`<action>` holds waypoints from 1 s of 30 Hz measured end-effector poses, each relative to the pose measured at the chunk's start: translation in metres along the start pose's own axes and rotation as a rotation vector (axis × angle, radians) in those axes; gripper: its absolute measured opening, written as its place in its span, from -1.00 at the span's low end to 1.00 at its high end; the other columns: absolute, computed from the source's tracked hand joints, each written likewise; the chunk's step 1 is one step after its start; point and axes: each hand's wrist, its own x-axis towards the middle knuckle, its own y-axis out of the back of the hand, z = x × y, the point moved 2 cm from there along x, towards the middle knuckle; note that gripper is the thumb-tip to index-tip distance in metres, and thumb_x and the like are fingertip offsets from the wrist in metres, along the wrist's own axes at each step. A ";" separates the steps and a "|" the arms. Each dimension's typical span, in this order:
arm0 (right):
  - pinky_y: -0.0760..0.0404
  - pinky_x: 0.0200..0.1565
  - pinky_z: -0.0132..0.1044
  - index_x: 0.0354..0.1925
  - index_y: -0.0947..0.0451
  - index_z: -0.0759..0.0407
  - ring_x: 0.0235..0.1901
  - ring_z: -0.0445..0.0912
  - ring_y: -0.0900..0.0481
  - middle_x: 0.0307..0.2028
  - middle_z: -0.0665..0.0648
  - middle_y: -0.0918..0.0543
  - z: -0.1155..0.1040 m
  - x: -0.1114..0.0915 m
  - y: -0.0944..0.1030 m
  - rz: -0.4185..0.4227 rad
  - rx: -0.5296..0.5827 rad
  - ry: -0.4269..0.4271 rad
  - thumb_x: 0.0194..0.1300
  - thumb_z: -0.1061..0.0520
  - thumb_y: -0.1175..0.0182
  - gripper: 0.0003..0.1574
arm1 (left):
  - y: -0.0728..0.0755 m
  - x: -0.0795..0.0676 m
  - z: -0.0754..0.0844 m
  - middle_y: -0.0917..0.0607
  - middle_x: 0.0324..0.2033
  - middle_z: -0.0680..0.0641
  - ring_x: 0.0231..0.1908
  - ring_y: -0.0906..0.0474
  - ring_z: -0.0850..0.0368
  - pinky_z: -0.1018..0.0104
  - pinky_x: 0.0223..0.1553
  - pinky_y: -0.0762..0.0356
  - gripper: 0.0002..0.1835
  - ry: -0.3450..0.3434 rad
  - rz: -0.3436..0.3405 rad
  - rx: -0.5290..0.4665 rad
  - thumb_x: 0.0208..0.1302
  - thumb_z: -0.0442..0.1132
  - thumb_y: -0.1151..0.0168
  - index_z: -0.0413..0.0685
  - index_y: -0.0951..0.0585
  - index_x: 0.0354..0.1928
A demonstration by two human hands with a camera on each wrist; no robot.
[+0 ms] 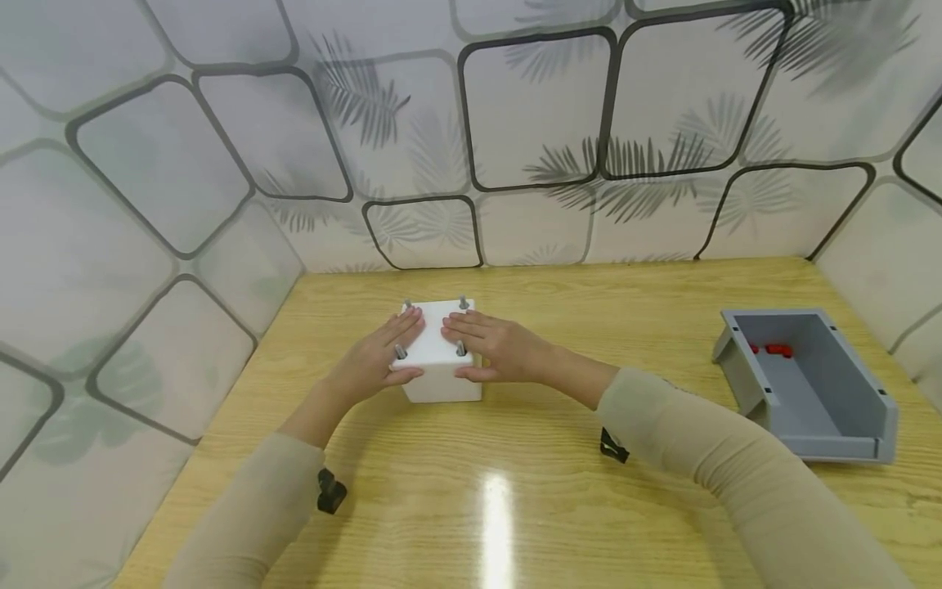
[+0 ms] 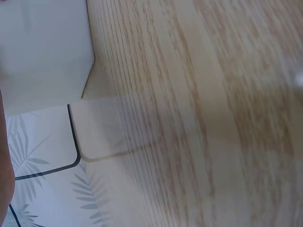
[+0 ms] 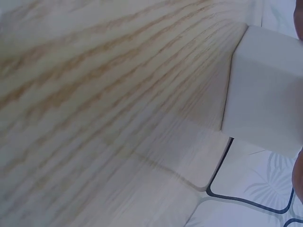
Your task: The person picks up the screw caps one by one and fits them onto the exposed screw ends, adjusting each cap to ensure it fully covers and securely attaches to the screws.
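Observation:
A white block-shaped box (image 1: 441, 388) sits on the wooden table, with metal bolts (image 1: 462, 348) standing up at the corners of its top. My left hand (image 1: 377, 356) lies over the box's left side, its straight fingers on the top and its thumb at the near edge. Mirroring it on the right side, my right hand (image 1: 508, 350) rests straight fingers on the top, thumb along the near edge. Both wrist views show the box's white side (image 2: 42, 56) (image 3: 262, 90) standing on the table; only slivers of fingers appear at the frame edges.
A grey plastic bin (image 1: 802, 401) with a few small red pieces (image 1: 778, 350) in it stands on the right of the table (image 1: 412, 507). Patterned fabric walls (image 1: 537, 106) enclose the back and sides. Black wrist mounts (image 1: 331, 491) hang below both forearms.

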 end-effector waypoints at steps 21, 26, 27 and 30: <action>-0.48 0.20 -0.12 0.09 -0.51 0.40 0.11 0.11 -0.54 0.07 0.31 -0.58 0.002 0.000 0.000 0.081 -0.070 0.033 0.07 -0.11 -0.35 -0.23 | -0.002 0.004 -0.003 -0.44 0.20 -0.37 0.20 -0.39 -0.26 -0.08 0.21 -0.38 -0.13 -0.053 0.033 0.016 0.35 0.29 0.29 -0.46 -0.40 0.19; -0.48 0.20 -0.15 0.08 -0.51 0.39 0.10 0.10 -0.54 0.07 0.30 -0.59 0.001 -0.002 0.000 0.085 -0.077 0.037 0.07 -0.13 -0.34 -0.24 | -0.004 0.004 -0.002 -0.44 0.19 -0.37 0.19 -0.39 -0.27 -0.08 0.22 -0.37 -0.13 -0.057 0.037 0.011 0.35 0.29 0.29 -0.46 -0.42 0.18; -0.48 0.21 -0.15 0.08 -0.51 0.39 0.10 0.10 -0.54 0.07 0.30 -0.59 0.001 -0.003 0.000 0.085 -0.076 0.038 0.07 -0.13 -0.34 -0.24 | -0.005 0.004 -0.002 -0.44 0.19 -0.37 0.19 -0.40 -0.26 -0.07 0.23 -0.37 -0.14 -0.061 0.041 0.015 0.36 0.29 0.29 -0.46 -0.42 0.18; -0.47 0.21 -0.15 0.08 -0.51 0.39 0.10 0.10 -0.55 0.06 0.30 -0.59 0.001 -0.006 0.000 0.087 -0.076 0.039 0.09 -0.13 -0.33 -0.24 | -0.008 0.004 0.000 -0.44 0.19 -0.37 0.19 -0.40 -0.24 -0.05 0.24 -0.36 -0.14 -0.066 0.049 0.024 0.35 0.29 0.28 -0.46 -0.42 0.17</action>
